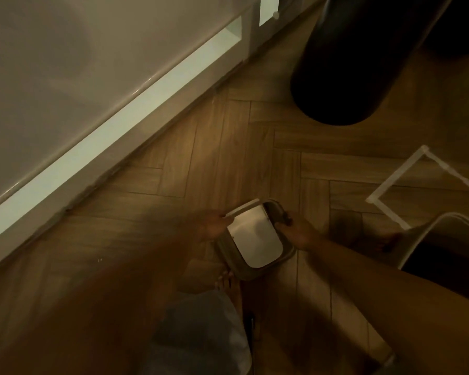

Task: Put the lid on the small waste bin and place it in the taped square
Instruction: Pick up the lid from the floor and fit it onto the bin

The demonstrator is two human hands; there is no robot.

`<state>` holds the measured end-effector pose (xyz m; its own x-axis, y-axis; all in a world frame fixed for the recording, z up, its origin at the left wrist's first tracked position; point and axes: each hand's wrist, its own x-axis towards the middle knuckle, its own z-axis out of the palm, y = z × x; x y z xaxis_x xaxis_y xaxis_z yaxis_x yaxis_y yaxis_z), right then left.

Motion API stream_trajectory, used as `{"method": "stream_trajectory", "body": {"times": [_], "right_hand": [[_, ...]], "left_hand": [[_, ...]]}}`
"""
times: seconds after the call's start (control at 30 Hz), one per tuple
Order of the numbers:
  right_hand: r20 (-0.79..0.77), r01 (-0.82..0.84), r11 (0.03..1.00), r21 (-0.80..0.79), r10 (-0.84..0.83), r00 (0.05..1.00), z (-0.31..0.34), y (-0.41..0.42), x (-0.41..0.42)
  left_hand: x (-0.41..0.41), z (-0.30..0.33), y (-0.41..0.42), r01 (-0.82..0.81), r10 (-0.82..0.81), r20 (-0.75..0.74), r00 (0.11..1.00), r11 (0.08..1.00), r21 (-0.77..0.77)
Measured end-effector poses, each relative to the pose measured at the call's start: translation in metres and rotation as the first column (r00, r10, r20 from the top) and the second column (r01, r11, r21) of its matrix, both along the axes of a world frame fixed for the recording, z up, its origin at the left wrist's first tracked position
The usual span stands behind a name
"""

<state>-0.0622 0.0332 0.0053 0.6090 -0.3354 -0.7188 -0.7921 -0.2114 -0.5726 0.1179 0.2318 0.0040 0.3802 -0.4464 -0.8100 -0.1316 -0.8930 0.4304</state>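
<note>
Both hands pinch the grey-rimmed white swing lid point(255, 239): left hand point(214, 226), right hand point(298, 234); white open-topped small bin point(428, 239) lies beyond the right hand.

Left forearm point(125, 266) motion-blurred; small waste bin point(444, 247) cut by right edge.

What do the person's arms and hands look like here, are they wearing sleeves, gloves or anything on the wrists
Both forearms are bare up to the bottom edge of the picture: no sleeves, gloves or wristwear show. The left hand and its arm are smeared by motion blur, so fine detail there is lost. The right hand is sharper; no ring can be made out in the dim light.
</note>
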Motion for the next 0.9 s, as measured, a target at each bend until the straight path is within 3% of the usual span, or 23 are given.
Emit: {"method": "stream_trajectory", "body": {"times": [0.17, 0.37, 0.53, 0.73, 0.9], "right_hand": [[0.013, 0.031, 0.999, 0.023, -0.031, 0.999, 0.011, 0.001, 0.003], [0.011, 0.048, 0.998, 0.029, -0.049, 0.999, 0.043, -0.020, 0.009], [0.008, 0.072, 0.997, -0.027, -0.072, 0.997, 0.087, -0.049, -0.001], [0.150, 0.134, 0.985, -0.111, -0.117, 0.982, 0.136, -0.076, -0.030], [0.211, 0.081, 0.957, -0.278, -0.021, 0.977, 0.190, -0.089, -0.064]], "left_hand": [[-0.002, 0.010, -0.008, 0.000, 0.000, 0.062, 0.998, 1.000, -0.002], [0.003, 0.043, -0.022, -0.006, 0.027, 0.162, 0.986, 0.991, -0.131], [0.007, 0.097, -0.047, 0.021, 0.045, 0.209, 0.977, 0.953, -0.303], [-0.001, 0.169, -0.093, 0.030, 0.106, 0.276, 0.955, 0.893, -0.448], [-0.034, 0.226, -0.125, 0.009, 0.183, 0.274, 0.944, 0.818, -0.575]]}}
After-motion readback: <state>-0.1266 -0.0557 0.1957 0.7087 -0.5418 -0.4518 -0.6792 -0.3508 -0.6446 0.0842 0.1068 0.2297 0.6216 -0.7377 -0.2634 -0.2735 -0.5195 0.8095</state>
